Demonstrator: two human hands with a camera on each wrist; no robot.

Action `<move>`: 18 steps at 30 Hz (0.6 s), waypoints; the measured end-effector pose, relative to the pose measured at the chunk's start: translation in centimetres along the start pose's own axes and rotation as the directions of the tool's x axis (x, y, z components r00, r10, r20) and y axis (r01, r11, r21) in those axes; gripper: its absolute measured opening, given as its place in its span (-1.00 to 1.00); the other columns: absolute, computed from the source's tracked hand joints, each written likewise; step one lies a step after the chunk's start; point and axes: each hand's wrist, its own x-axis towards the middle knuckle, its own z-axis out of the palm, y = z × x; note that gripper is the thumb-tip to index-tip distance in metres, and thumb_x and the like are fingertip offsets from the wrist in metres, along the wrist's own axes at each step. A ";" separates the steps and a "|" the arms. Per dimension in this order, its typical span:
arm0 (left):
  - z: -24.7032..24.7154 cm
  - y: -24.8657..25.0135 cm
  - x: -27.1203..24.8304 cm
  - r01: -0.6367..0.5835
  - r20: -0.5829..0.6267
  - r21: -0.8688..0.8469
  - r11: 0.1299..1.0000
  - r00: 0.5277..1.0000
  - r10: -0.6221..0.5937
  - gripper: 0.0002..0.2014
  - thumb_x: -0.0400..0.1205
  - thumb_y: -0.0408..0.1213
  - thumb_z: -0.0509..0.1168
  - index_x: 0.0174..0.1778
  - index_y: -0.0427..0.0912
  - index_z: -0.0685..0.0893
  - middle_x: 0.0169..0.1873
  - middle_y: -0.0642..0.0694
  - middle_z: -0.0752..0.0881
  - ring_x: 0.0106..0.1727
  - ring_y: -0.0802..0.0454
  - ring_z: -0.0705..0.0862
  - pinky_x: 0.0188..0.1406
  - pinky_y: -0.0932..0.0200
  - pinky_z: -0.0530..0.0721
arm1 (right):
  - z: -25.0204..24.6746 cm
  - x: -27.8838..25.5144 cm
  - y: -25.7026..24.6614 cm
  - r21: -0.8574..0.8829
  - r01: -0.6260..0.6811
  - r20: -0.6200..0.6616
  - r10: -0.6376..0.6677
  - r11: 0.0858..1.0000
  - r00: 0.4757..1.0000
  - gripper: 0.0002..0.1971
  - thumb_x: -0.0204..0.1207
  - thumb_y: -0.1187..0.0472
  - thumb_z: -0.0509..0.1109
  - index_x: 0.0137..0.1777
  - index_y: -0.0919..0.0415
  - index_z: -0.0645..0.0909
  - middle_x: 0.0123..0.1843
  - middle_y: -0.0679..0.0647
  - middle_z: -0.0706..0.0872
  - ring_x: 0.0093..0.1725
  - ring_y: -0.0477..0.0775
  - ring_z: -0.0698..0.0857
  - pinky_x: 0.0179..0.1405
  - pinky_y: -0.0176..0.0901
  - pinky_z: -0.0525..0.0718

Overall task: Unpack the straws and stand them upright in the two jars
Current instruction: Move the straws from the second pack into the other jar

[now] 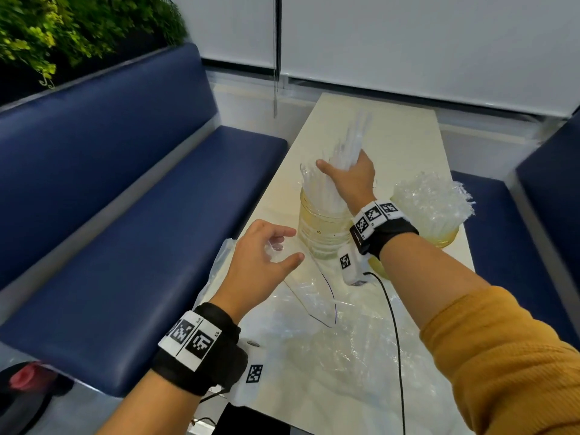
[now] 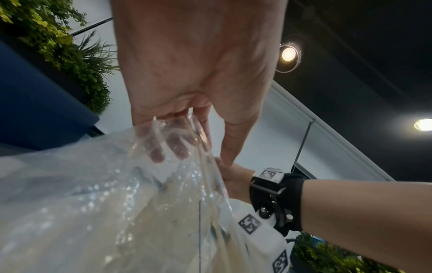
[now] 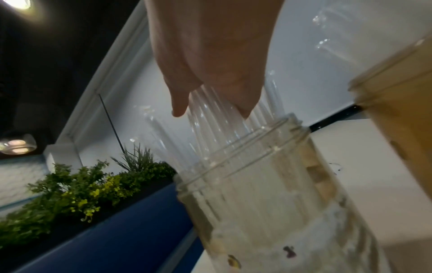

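**Right hand grips a bundle of clear straws in the nearer jar**

At the centre of the head view, the right hand [image 1: 351, 180] has its fingers wrapped round a bundle of clear straws [image 1: 337, 158] whose lower ends sit inside the left jar [image 1: 323, 227], a clear jar standing on the pale table [image 1: 405, 127]. The bundle leans toward the upper right of the frame, its tips fanning out above the hand. The right wrist view shows the same grip from below: fingers [image 3: 180, 107] curled over the straws [image 3: 233, 133] just above the jar's threaded mouth [image 3: 245, 147].

Right of centre, the second jar [image 1: 445, 237] holds a dense crowd of straws [image 1: 430, 199], partly hidden behind the right forearm.

In the lower middle, the left hand [image 1: 263, 265] is over the crumpled clear plastic bag [image 1: 329, 340] that lies on the near end of the table. Its fingers are loosely curled with thumb and forefinger apart; in the left wrist view the fingertips [image 2: 158, 155] show through a raised fold of the plastic bag [image 2: 105, 203], but whether they pinch it I cannot tell.

A navy bench seat [image 1: 131, 215] fills the left of the frame.
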 end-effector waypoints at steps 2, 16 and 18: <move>0.0 0.2 0.1 0.007 0.003 0.007 1.000 1.000 -0.007 -0.65 0.52 -0.09 0.57 0.22 0.06 0.74 0.09 0.13 0.63 0.08 0.20 0.68 -0.09 0.57 0.55 | -0.3 0.1 -0.7 0.042 0.075 -0.028 -0.074 0.996 0.997 -0.03 0.21 0.07 0.77 0.55 -0.02 0.27 0.25 0.03 0.65 0.19 0.00 0.67 0.21 -0.19 0.65; -0.1 1.1 0.0 0.002 -0.002 0.037 0.999 1.000 -0.002 -0.68 0.56 -0.13 0.54 0.23 0.03 0.74 0.08 0.10 0.63 0.06 0.16 0.68 -0.06 0.53 0.51 | -0.1 0.5 -1.7 -0.610 0.508 0.215 -0.491 0.608 0.844 -0.54 0.79 0.00 0.06 0.51 0.22 0.55 0.56 0.11 0.51 0.62 0.16 0.39 0.60 0.02 0.34; -0.3 1.0 0.1 -0.008 0.004 0.052 0.999 1.000 0.008 -0.66 0.57 -0.25 0.52 0.26 0.01 0.73 0.08 0.12 0.61 0.07 0.21 0.67 -0.08 0.58 0.51 | 0.1 0.6 -0.7 -0.719 0.566 0.489 -0.285 0.403 0.824 -0.52 0.81 0.01 -0.06 0.52 0.24 0.48 0.53 0.15 0.53 0.60 0.24 0.40 0.64 0.17 0.26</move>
